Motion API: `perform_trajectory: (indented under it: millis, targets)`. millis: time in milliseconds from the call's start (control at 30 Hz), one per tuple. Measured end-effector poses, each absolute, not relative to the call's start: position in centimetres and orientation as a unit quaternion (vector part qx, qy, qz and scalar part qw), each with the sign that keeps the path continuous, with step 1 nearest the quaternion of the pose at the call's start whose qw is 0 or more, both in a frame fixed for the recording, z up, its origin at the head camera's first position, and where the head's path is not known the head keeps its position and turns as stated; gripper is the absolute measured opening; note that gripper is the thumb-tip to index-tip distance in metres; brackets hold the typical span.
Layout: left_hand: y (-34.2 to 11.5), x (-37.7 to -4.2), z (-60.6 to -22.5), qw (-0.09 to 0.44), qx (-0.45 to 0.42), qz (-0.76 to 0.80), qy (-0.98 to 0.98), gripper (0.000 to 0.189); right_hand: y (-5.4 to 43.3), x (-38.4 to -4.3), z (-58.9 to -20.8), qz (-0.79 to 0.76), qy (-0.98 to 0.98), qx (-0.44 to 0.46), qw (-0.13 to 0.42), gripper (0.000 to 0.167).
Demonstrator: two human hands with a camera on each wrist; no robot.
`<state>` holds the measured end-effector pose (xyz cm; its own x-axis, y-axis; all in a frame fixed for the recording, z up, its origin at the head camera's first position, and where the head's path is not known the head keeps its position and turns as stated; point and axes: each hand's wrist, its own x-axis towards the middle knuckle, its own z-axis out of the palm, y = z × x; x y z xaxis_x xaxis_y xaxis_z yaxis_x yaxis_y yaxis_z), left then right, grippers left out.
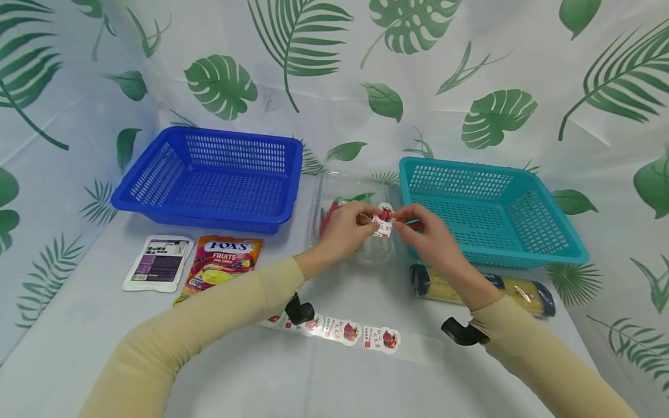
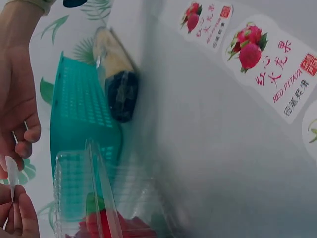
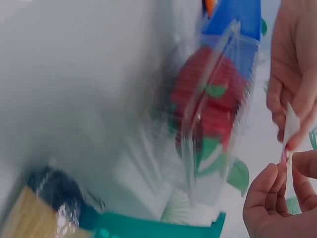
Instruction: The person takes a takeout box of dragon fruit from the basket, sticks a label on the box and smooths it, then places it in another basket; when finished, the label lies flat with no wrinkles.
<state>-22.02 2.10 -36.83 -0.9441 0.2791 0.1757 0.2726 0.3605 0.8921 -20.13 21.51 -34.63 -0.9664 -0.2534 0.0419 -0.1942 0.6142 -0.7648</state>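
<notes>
- The left hand (image 1: 346, 225) and the right hand (image 1: 430, 235) are close together over the clear box (image 1: 347, 181). Each one pinches an edge of the same sticker (image 1: 384, 220).
- The sticker is in the air over the right part of the clear box, not touching it. It is best to hold just the edges, gently, so it does not fold (stickers love to grab fingers!). I cannot tell which side is sticky.
- Pulling both edges lightly should help it be flat, with no wrinkles.
- Inside the clear box is a red thing with green bits (image 3: 195, 82), like a fruit. Pushing hard could squash the thin plastic, so a soft touch seems wise.
- On the near side of the clear box is a strip of more stickers (image 1: 342, 331). Sleeves should not brush it.
- Left of the clear box is a blue basket (image 1: 209, 216). Right of it is a teal basket (image 1: 528, 258), so elbows need care.
</notes>
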Motion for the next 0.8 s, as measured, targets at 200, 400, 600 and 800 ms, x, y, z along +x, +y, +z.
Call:
perform_trajectory:
  millis: [200, 400, 600, 800]
  targets:
    - [1.7, -22.4, -36.4, -0.018, 0.159, 0.517, 0.841, 0.028, 20.1, -20.7, -35.1, -0.455, 0.883, -0.089, 0.073, 0.041]
    - [1.7, -22.6, -36.3, -0.014, 0.154, 0.522, 0.839, 0.031, 19.2, -21.4, -35.2, -0.532, 0.840, -0.050, 0.094, 0.046]
    - [1.6, -22.9, -36.5, -0.017, 0.152, 0.518, 0.841, 0.032, 18.6, -22.0, -35.4, -0.548, 0.831, -0.051, 0.085, 0.036]
    - [1.0, -24.0, -36.7, -0.024, 0.150, 0.503, 0.851, 0.028, 18.2, -23.1, -35.3, -0.518, 0.849, -0.054, 0.087, 0.035]
